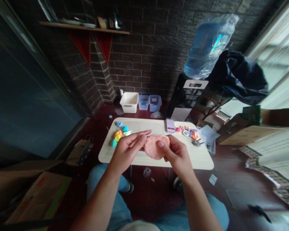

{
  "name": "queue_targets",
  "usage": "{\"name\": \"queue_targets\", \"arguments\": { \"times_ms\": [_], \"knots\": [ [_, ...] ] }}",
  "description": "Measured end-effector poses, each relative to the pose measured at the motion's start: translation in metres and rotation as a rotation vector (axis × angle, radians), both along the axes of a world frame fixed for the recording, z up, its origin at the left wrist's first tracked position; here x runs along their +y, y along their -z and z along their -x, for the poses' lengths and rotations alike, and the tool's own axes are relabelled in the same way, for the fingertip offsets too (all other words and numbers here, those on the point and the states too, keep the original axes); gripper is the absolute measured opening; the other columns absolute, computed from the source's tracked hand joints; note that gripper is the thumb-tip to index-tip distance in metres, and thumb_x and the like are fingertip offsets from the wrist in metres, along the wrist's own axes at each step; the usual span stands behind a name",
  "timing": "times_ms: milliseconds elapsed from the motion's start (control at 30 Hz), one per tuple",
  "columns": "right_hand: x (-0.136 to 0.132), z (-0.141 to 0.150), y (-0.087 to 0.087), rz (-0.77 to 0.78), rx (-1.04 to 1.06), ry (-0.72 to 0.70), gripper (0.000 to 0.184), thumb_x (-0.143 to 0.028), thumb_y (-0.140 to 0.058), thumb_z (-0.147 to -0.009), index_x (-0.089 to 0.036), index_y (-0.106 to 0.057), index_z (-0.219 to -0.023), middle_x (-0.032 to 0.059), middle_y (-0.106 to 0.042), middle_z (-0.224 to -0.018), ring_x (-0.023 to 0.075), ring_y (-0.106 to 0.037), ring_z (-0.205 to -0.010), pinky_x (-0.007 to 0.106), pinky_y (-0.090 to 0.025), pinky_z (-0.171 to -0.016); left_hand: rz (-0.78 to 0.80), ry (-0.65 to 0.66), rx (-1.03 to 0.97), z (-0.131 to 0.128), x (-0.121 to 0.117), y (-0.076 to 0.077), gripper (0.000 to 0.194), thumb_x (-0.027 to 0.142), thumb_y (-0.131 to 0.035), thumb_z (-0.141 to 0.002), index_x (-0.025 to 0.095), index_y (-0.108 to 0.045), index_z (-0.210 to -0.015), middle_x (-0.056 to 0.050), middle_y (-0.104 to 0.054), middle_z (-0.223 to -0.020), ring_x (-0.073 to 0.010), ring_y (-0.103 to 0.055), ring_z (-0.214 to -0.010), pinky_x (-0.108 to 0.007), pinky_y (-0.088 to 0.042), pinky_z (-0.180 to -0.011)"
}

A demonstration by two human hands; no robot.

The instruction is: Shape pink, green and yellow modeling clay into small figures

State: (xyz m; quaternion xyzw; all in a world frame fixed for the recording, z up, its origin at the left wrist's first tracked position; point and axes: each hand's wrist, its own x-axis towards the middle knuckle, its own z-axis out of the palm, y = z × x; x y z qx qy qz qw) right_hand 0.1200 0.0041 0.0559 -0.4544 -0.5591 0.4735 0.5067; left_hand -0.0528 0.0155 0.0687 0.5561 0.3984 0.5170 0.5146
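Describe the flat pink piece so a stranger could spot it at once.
By the brick wall stands a pale table. Over it, the right hand grips the pink piece, thumb across its face. It is flatter and broader than the small bright lumps nearby.

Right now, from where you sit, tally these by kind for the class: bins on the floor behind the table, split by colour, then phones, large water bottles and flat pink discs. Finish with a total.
White bin: 1
Blue-tinted clear bins: 2
Phone: 1
Large water bottle: 1
Flat pink disc, in the right hand: 1
Total: 6
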Motion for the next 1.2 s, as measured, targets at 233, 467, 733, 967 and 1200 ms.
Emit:
{"name": "queue_targets", "arguments": {
  "times_ms": [233,467,733,967,1200],
  "knots": [
    [-0.001,-0.002,-0.001,0.01,0.022,-0.012,0.034,-0.046,-0.063,-0.086,-0.018,-0.051,-0.072,-0.0076,-0.041,-0.053,0.0056,-0.035,-0.044,0.019,-0.025,-0.041,-0.089,-0.087,0.088,-0.004,-0.001,-0.007,0.024,0.031,-0.073,-0.079,0.019,-0.077,-0.1,-0.005,-0.078,-0.099,-0.0207,-0.072,-0.094,-0.024,-0.057,-0.084],
    [-0.002,0.005,0.0,0.01,0.071,0.018,0.032,-0.045,-0.063,-0.086,-0.018,-0.053,-0.074,-0.0078,-0.043,-0.053,0.0055,-0.036,-0.045,0.018,-0.027,-0.041,-0.032,-0.116,0.064,-0.004,0.007,0.001,0.016,0.03,-0.078,-0.074,0.02,-0.08,-0.086,-0.004,-0.079,-0.088,-0.019,-0.073,-0.085,-0.024,-0.056,-0.078],
    [0.004,0.0,-0.001,0.049,0.086,0.002,0.03,-0.045,-0.068,-0.082,-0.017,-0.059,-0.079,-0.0067,-0.048,-0.055,0.0051,-0.037,-0.045,0.018,-0.027,-0.04,0.108,0.077,0.065,-0.007,0.006,0.002,0.026,0.037,-0.073,-0.078,0.014,-0.076,-0.089,-0.003,-0.074,-0.076,-0.0149,-0.066,-0.073,-0.021,-0.051,-0.064],
    [0.003,0.004,0.012,0.065,0.122,0.01,0.035,-0.046,-0.064,-0.085,-0.017,-0.056,-0.069,-0.0064,-0.049,-0.049,0.0047,-0.042,-0.041,0.017,-0.028,-0.039,0.063,-0.027,0.166,-0.013,0.005,0.009,0.032,0.041,-0.068,-0.081,0.012,-0.068,-0.068,0.001,-0.06,-0.06,-0.0107,-0.053,-0.061,-0.02,-0.041,-0.056],
    [0.002,0.0,0.011,0.094,0.046,-0.036,0.035,-0.049,-0.06,-0.088,-0.016,-0.06,-0.075,-0.0031,-0.057,-0.052,0.0056,-0.044,-0.04,0.017,-0.029,-0.037,0.117,0.013,0.119,-0.009,0.005,0.005,0.029,0.04,-0.07,-0.079,0.013,-0.066,-0.072,0.0,-0.061,-0.065,-0.0125,-0.055,-0.065,-0.02,-0.043,-0.057]
  ]
}}
